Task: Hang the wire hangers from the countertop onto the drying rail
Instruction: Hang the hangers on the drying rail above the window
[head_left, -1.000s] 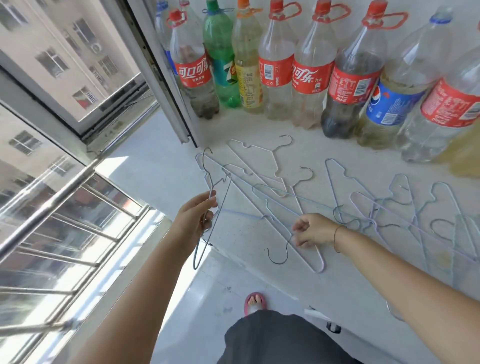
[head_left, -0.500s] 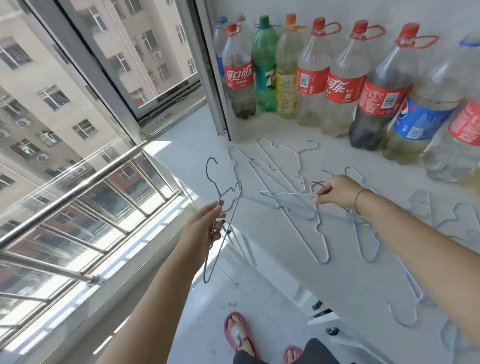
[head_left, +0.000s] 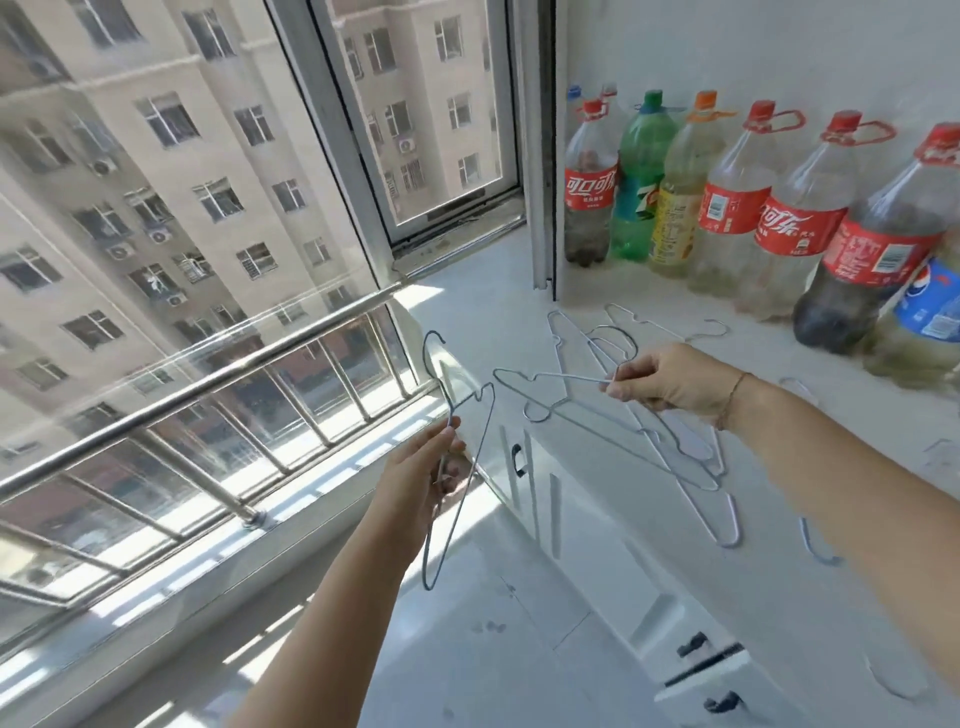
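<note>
Steel-grey wire fills both of your hands on a sunlit balcony, seen from above through a head camera.

Your left hand, at 6 o'clock just below centre, has its fingers curled around the middle of one wire hanger. It stands nearly upright in the air, with its hook at the top and its long end hanging below your wrist, over the pale floor.

Your right hand, at 3 o'clock, pinches a second hanger between thumb and fingertips. This one lies almost flat and reaches from your fingers towards 9 o'clock, while its lower wire slants towards 4 o'clock. I cannot tell whether it is clear of the wires beneath it. A thin bracelet circles that wrist.

The loose hangers overlap on the white countertop, which fills the right side from 2 to 5 o'clock. They lie directly under and beside your right hand. White cupboard doors with dark handles sit below the counter edge.

The drying rail is a round steel bar. It runs from the left edge at 8 o'clock up to about 11 o'clock, just inside the glass. The upright hanger's hook is near the rail's right end but apart from it.

A row of large plastic bottles stands against the wall at 1 to 2 o'clock, with red, green, yellow and blue labels. A grey window frame rises at 12 o'clock, and beige apartment blocks show beyond it.
</note>
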